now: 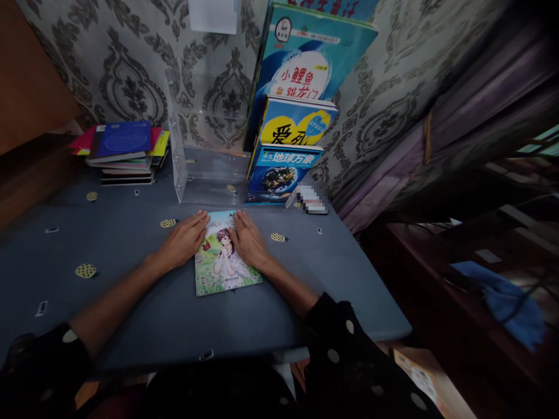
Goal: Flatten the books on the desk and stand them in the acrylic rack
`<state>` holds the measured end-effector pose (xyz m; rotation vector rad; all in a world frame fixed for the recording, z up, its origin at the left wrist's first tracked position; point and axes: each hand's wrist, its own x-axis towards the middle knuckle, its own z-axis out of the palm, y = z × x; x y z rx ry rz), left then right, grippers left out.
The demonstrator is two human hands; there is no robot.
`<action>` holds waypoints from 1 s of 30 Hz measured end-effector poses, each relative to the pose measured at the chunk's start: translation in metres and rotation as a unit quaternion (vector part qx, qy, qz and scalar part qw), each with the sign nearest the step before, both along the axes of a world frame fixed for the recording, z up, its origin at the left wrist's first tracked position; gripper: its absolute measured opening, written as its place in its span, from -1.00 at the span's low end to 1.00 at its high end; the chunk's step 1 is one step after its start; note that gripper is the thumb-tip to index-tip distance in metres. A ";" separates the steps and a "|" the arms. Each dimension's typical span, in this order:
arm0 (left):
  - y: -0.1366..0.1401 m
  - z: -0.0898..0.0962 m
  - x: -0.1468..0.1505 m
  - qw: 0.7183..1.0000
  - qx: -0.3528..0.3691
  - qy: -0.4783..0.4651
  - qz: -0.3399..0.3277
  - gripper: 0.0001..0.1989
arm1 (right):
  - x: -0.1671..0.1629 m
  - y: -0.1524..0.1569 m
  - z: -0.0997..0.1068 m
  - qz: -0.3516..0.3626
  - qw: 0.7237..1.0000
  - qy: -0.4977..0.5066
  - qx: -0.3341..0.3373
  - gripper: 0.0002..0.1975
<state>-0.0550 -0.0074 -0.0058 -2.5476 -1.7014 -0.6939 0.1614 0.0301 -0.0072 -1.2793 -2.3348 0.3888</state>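
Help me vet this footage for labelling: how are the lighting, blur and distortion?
Head view: dim overall, fading to near black at far right; head view: nearest book fairly clear, curtain smeared; head view: outer edges look stretched, and a mosaic patch hides some detail.

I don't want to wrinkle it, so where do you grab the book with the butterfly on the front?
Probably best at its long side edges, from left and right: the book lies flat, face up, the left hand at its upper left edge, the right hand over its upper right.
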 end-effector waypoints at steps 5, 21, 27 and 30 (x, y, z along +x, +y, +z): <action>0.000 0.000 0.001 1.000 0.001 0.004 0.000 -0.52 | -0.001 -0.002 0.004 -0.003 1.000 -0.019 -0.011 -0.42; 0.000 -0.005 0.000 1.000 -0.006 -0.024 0.000 -0.51 | -0.001 0.000 0.001 -0.001 1.000 0.003 -0.002 -0.44; 0.000 -0.005 0.000 1.000 -0.009 -0.025 0.005 -0.51 | -0.001 -0.002 -0.001 -0.003 1.000 0.005 -0.003 -0.44; 0.000 -0.006 0.001 1.000 -0.005 -0.020 0.005 -0.52 | -0.001 -0.005 0.003 -0.009 1.000 -0.004 -0.003 -0.45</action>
